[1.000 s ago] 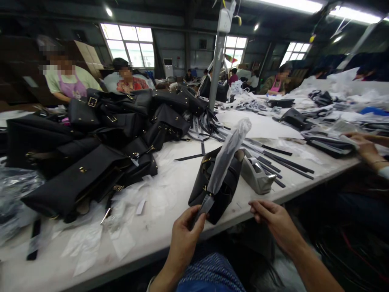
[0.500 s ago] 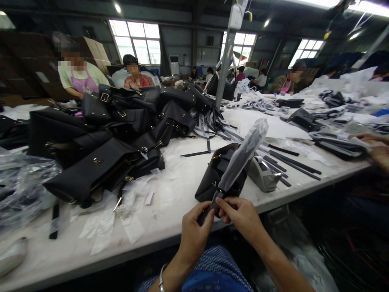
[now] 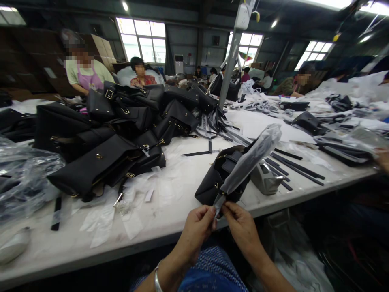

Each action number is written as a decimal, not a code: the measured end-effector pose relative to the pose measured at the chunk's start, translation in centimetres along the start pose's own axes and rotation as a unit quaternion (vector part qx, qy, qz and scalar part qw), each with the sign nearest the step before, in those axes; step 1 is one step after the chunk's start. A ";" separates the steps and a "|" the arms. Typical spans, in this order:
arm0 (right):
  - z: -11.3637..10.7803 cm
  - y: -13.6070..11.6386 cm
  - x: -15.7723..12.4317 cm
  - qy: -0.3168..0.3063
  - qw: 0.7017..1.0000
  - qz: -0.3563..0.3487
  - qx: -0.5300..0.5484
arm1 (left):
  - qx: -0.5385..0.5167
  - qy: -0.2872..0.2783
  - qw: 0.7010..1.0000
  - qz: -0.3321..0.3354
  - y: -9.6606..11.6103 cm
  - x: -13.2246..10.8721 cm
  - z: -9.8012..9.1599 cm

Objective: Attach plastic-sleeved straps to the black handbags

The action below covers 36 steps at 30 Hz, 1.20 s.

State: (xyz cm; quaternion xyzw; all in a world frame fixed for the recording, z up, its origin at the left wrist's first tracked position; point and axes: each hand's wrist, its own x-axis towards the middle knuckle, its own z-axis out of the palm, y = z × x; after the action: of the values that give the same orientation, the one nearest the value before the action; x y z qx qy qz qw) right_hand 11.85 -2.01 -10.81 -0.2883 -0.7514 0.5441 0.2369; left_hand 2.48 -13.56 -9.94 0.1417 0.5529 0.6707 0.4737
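A small black handbag (image 3: 208,184) with gold fittings stands near the table's front edge. Its strap (image 3: 253,158) rises to the right in a translucent plastic wrap. My left hand (image 3: 199,225) is closed, thumb and fingers pinching the wrapped lower end of the strap. Close beside it, my right hand (image 3: 240,223) is closed on the same end, with its fingertips partly hidden. Just right of the bag is a grey tape dispenser (image 3: 266,178).
Several black handbags (image 3: 97,162) are heaped on the left of the white table (image 3: 179,182). Crumpled clear plastic (image 3: 27,178) lies farther left. Loose black strips (image 3: 299,168) lie beyond the dispenser. A metal post (image 3: 230,65) rises behind. Co-workers sit or stand around, one hand (image 3: 383,158) at the right edge.
My left hand's fingers have moved up around the strap end, and the plastic now covers that end. The wrapped strap leans farther right. The view has shifted slightly.
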 end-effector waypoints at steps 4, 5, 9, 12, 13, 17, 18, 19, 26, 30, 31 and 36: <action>0.8 0.3 -0.1 0.015 0.998 0.026 0.049 | 0.013 0.001 1.000 0.007 0.3 -0.1 0.1; 0.9 0.3 -0.1 0.015 0.998 0.027 0.057 | 0.013 -0.001 1.000 0.006 0.4 -0.2 0.0; 1.1 0.3 0.0 0.006 0.996 0.030 0.080 | 0.009 -0.017 1.000 -0.005 0.8 -0.3 0.0; 1.1 0.4 0.2 0.001 0.995 0.045 0.092 | 0.004 -0.030 0.999 -0.015 1.0 -0.4 0.3; 1.0 0.3 0.3 0.001 0.995 0.051 0.091 | -0.001 -0.034 0.999 -0.017 1.0 -0.5 0.4; 0.6 -0.1 0.7 0.001 0.995 0.082 0.049 | -0.016 -0.065 0.997 -0.037 0.8 -0.8 0.7; 0.6 -0.3 0.7 -0.002 0.995 0.090 0.042 | -0.020 -0.071 0.996 -0.045 0.8 -0.9 0.8; 0.5 -0.6 0.7 -0.005 0.994 0.099 0.046 | -0.026 -0.072 0.996 -0.053 0.7 -0.9 0.8; -0.2 -2.6 0.5 -0.158 0.896 0.208 0.359 | -0.134 -0.094 0.983 -0.081 0.0 -0.8 0.5; -0.5 -3.2 0.7 -0.212 0.848 0.246 0.419 | -0.172 -0.100 0.977 -0.081 -0.4 -1.0 0.7; -0.5 -3.3 0.8 -0.215 0.848 0.247 0.418 | -0.161 -0.095 0.979 -0.077 -0.4 -0.9 0.7; -1.0 -3.0 0.3 -0.200 0.916 0.178 0.299 | 0.123 -0.019 0.991 0.056 -0.1 -0.4 -0.2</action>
State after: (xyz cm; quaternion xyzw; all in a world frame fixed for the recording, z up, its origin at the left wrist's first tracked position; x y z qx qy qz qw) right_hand 11.73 -1.85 -7.60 -0.2181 -0.5214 0.8230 0.0562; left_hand 2.64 -13.99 -9.97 0.2427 0.6133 0.6203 0.4245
